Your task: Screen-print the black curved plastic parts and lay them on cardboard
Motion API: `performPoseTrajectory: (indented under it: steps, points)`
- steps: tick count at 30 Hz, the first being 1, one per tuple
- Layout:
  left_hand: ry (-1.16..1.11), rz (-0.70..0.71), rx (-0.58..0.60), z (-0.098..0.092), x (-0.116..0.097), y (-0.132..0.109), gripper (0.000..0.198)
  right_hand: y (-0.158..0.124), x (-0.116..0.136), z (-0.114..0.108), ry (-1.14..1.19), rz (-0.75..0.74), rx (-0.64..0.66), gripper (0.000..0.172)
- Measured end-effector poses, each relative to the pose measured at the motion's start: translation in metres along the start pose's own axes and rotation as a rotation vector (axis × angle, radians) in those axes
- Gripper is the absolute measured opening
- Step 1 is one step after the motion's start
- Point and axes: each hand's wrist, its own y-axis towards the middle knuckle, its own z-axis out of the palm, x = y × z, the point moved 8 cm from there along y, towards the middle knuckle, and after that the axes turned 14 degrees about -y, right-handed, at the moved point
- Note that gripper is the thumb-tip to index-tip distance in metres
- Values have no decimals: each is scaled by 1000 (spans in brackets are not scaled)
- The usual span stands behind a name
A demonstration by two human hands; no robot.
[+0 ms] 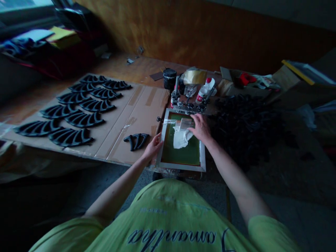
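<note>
A metal-framed screen [183,167] with a green mesh lies at the table's front edge, its far side at a metal clamp stand [187,106]. White paste [181,137] is spread on the mesh. At the frame's left side rests my left hand [153,146], its fingers closed at the edge; what they grip is hidden. My right hand [201,128] holds a pale block-like squeegee [185,123] at the upper end of the paste. A small black ribbed piece [137,141] sits on cardboard left of my left hand.
Several black fan-shaped pieces [84,118] lie in rows on the cardboard [131,115] at left. A dark pile [244,129] covers the right side. Behind the stand are a black jar [169,78], a red-capped bottle [205,90] and an open box [228,85].
</note>
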Motion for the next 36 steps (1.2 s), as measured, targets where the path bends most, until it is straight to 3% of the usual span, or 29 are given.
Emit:
performPoseTrajectory:
  steps: [2,5,9,12,15,19,23,26,29,31,34,36]
  points:
    - [16,-17,-2,-1,4,5,79,2,29,15,-19,-60,145,35]
    - [26,-39,4,-2,4,8,77,-21,52,28,-52,-139,253,10]
    - [28,-36,9,-3,3,8,74,-63,64,25,-22,-393,282,24]
    - [32,-35,9,-2,5,8,72,-71,63,20,23,-533,329,22]
    - [5,-19,25,-1,6,10,70,-60,59,18,11,-466,275,13]
    - [-63,-18,26,-1,9,11,71,-69,64,20,-18,-352,140,23]
    - [-87,-29,17,0,7,8,71,-84,69,22,55,-386,175,20]
    - [-75,-44,13,0,-1,4,73,-54,55,15,122,-224,180,21]
    - [-45,-49,36,-1,-19,-1,81,-7,31,2,163,-17,138,54]
    - [-26,-35,58,0,-39,-6,77,17,7,-11,152,70,85,65]
    - [-86,49,66,5,-84,-12,53,24,-49,-35,65,220,-66,48]
    - [-163,153,50,11,-120,-11,50,12,-76,-36,-68,256,-75,31]
